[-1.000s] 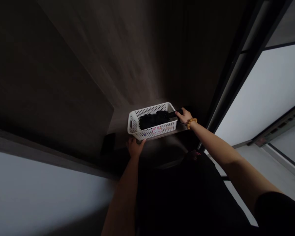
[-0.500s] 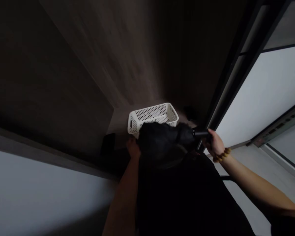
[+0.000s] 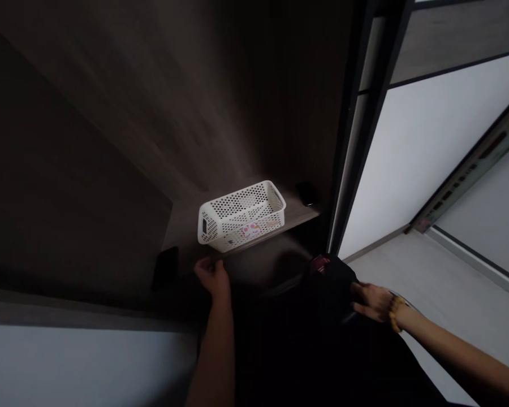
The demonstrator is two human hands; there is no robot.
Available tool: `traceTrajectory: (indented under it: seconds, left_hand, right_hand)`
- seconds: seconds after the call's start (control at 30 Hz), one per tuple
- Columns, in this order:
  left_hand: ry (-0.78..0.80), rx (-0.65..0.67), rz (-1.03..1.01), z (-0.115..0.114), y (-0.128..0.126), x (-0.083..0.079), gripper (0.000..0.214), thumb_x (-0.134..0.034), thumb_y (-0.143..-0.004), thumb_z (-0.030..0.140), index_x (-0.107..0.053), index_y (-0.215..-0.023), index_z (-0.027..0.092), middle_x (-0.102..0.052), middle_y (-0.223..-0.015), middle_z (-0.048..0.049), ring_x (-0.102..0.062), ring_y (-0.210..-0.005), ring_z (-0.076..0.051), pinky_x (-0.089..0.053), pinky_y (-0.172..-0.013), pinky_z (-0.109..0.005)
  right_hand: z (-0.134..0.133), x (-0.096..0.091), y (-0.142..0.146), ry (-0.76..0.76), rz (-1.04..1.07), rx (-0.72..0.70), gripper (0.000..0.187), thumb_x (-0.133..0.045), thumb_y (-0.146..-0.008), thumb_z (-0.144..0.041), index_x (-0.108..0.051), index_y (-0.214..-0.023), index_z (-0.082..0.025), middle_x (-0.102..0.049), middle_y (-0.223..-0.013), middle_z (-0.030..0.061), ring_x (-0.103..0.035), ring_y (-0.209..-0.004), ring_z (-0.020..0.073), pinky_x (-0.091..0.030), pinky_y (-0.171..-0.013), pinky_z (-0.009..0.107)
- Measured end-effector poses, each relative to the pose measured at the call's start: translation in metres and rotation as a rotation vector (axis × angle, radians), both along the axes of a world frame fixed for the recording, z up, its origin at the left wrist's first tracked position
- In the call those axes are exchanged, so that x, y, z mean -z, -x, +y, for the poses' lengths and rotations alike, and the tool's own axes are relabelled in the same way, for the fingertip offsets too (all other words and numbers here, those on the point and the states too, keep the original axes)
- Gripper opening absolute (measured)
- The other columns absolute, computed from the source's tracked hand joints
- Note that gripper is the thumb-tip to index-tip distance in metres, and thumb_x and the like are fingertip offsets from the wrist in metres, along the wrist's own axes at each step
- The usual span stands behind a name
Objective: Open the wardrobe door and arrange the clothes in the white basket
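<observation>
1. The right hand (image 3: 375, 302), a beaded bracelet (image 3: 395, 314) at its wrist, has drawn in close against the dark fabric (image 3: 333, 291) at the person's front, fingers lying nearly flat and together; whether it grips anything there cannot be told
2. The folded black umbrella that the right hand lifted from the basket no longer shows as a separate shape; it may be against that dark fabric, but the view does not settle this
3. The left hand (image 3: 212, 278) sits just below the shelf's front edge, fingers loosely curled and holding nothing visible
4. The white perforated plastic basket (image 3: 241, 217), a small sticker (image 3: 251, 230) on its front wall, rests on the dark wooden shelf (image 3: 301, 210), and the black bundle no longer lies inside it
5. A small dark object (image 3: 306, 193) sits behind the basket near the shelf's far corner
6. Beyond, a black door frame (image 3: 348, 141) edges a white panel (image 3: 419, 152) above a pale floor (image 3: 462, 282)
</observation>
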State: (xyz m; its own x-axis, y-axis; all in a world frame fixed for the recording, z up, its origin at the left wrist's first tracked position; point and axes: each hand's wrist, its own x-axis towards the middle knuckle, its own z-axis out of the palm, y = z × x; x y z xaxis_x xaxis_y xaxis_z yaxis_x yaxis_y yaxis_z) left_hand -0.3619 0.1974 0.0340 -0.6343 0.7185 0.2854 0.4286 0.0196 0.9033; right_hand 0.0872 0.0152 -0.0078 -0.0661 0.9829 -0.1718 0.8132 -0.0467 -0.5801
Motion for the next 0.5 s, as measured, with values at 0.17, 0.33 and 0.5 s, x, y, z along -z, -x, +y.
traceTrajectory:
  seconds: [0.17, 0.33, 0.5]
  left_hand:
    - [0.069, 0.747, 0.217, -0.089, -0.091, 0.019, 0.035, -0.067, -0.085, 0.036, -0.066, -0.117, 0.024, -0.071, -0.121, -0.0084, -0.069, -0.116, -0.027, -0.054, -0.107, -0.046]
    - [0.365, 1.183, 0.395, -0.137, -0.139, 0.034, 0.042, -0.066, -0.092, 0.037, -0.067, -0.132, 0.025, -0.07, -0.136, -0.0115, -0.065, -0.13, -0.029, -0.051, -0.114, -0.047]
    - [0.336, 1.083, 0.449, -0.142, -0.142, 0.045, 0.038, -0.059, -0.096, 0.033, -0.067, -0.133, 0.025, -0.071, -0.134, -0.0101, -0.068, -0.127, -0.027, -0.054, -0.112, -0.045]
  right_hand:
    - [0.078, -0.063, -0.031, -0.654, -0.004, 0.144, 0.074, -0.053, -0.094, -0.055, -0.045, -0.157, -0.017, -0.048, -0.157, 0.0221, -0.049, -0.146, 0.0354, -0.042, -0.122, 0.058]
    - [0.166, -0.116, -0.044, -1.022, -0.053, 0.394, 0.088, -0.052, -0.092, -0.055, -0.026, -0.167, -0.017, -0.021, -0.175, 0.0181, -0.025, -0.16, 0.0375, -0.031, -0.128, 0.064]
    - [0.208, -0.104, -0.027, -1.09, 0.059, 0.432, 0.1, -0.058, -0.085, -0.052, -0.015, -0.168, -0.016, -0.009, -0.177, 0.0179, -0.018, -0.163, 0.0383, -0.027, -0.128, 0.067]
